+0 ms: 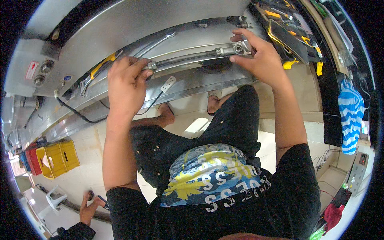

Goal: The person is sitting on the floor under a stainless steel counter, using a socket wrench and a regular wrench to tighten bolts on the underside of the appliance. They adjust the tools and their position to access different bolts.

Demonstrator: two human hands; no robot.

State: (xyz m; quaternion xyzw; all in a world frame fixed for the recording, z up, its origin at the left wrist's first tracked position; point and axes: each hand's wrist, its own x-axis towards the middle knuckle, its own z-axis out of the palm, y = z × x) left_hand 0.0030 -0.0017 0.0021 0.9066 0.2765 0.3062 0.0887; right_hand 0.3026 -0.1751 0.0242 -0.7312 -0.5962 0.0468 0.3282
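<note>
A dark hose (188,57) with silver end fittings lies horizontally between my hands over the steel bench (132,24). My left hand (126,84) has its fingers closed round the hose's left fitting (153,66). My right hand (262,60) curls round the right fitting (232,51), thumb below and fingers above, touching a shiny metal piece at that end. Behind the hose lies a long silver wrench (156,43). Yellow-handled pliers (102,66) lie beside my left hand. A small loose metal part (203,25) lies farther back.
A tool case (282,34) stands at right, near a striped cloth (350,116). A white power strip (168,84) hangs at the bench's front, above my legs. Yellow (58,158) and red crates sit on the floor at left. Another person's bare foot (88,208) shows at lower left.
</note>
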